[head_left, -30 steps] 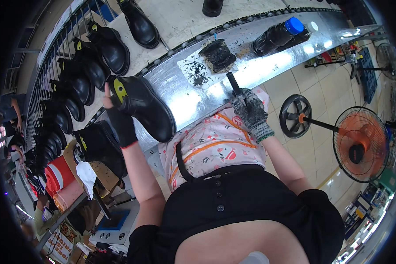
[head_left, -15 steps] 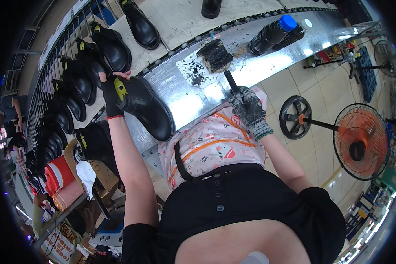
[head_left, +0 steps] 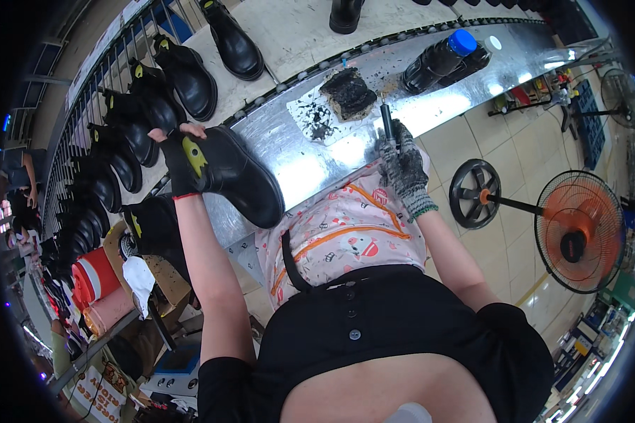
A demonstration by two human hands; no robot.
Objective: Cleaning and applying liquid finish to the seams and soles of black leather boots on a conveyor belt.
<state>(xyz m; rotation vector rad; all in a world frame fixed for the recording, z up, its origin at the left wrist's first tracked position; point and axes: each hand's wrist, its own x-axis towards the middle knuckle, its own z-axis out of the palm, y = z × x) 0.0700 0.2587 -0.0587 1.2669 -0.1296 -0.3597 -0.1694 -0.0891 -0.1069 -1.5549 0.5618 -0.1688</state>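
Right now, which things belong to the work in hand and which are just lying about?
In use: black boot in left hand; dark brush handle in gloved right hand; black pad.
Lying about: blue-capped bottle; orange fan; racked boots.

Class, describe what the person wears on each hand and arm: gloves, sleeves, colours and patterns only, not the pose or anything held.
The left hand wears a black fingerless glove with a thin red edge at the wrist. The right hand wears a knitted glove speckled grey and black, ending in a ribbed cuff with a greenish band. Both forearms are bare; short black sleeves cover only the upper arms.
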